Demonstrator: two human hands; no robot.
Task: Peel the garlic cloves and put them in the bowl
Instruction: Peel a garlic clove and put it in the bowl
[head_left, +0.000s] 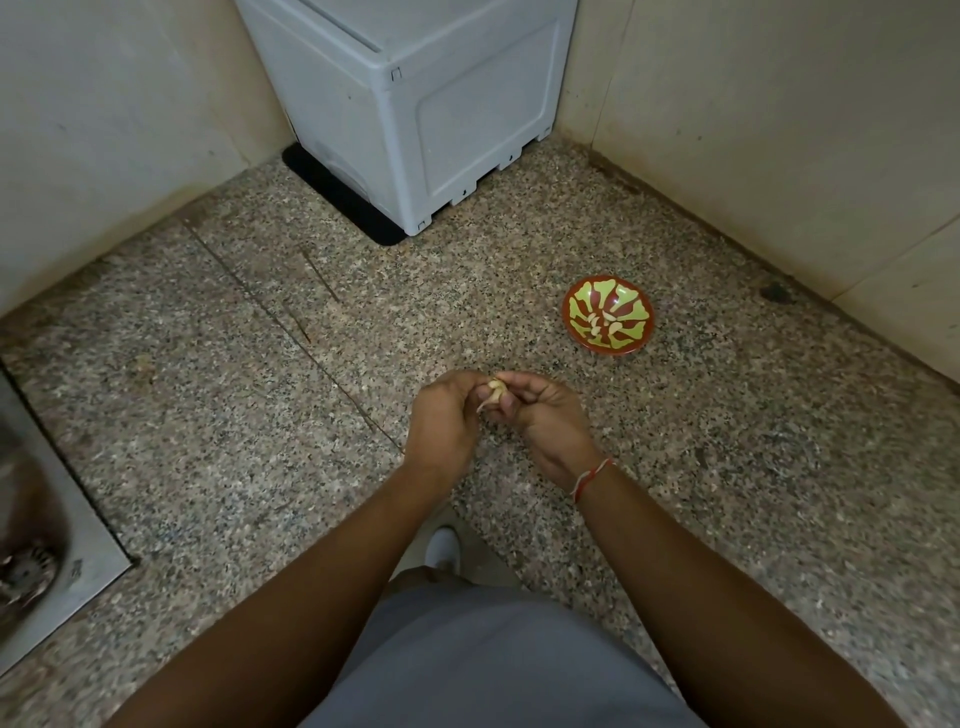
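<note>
Both hands meet over the speckled granite counter and hold a pale garlic clove (494, 393) between them. My left hand (447, 415) pinches it from the left with curled fingers. My right hand (545, 415), with a red and white thread at the wrist, grips it from the right. A thin strip of skin hangs down from the clove. A red bowl with a green pattern (631, 322) sits on the counter to the upper right of my hands. Several peeled cloves (602, 323) lie in its middle.
A grey-white appliance (415, 104) on a black mat stands at the back against the tiled walls. A steel sink with a drain (31, 566) is sunk into the counter at the left. The counter's front edge runs below my arms.
</note>
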